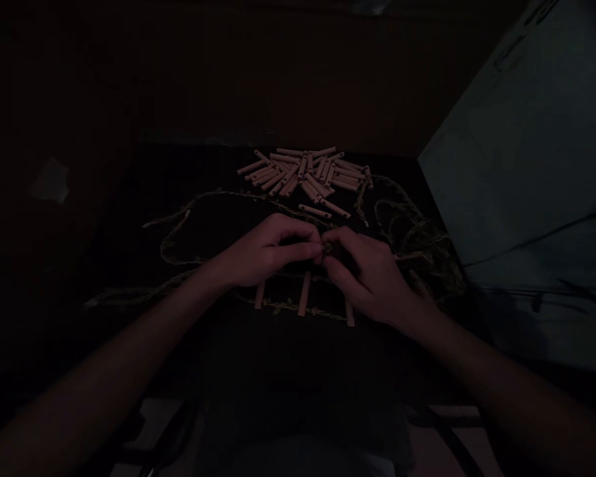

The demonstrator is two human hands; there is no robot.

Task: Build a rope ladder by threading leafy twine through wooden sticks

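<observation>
Twine trimmed with small leaves (328, 248) is pinched between the two hands, over the middle of a dark tabletop (278, 361). The left hand (273, 245) has thumb and forefinger closed together at the tips; the right hand (372, 271) curls its thumb and forefinger to a narrow pinch on the same spot, the two sets of tips all but meeting. Such a fingertip hold seems chosen because the cord is thin and wants fine control, though the gloom hides exactly how the strand runs between them.

Just nearer lie three wooden rungs (304, 295), side by side and spaced apart, with leafy cord running across their near ends; the rightmost is partly covered by the right hand. Their spread probably keeps each crossing reachable.

At the far side sits a loose pile of drilled dowels (302, 169), with two single dowels (315, 211) on its near edge, perhaps put there to be in reach yet out of the hands' way. Slack cord (437, 258) is heaped to the right, and loose cord ends (151, 222) trail left, likely leaving the middle freer for handling.
</observation>
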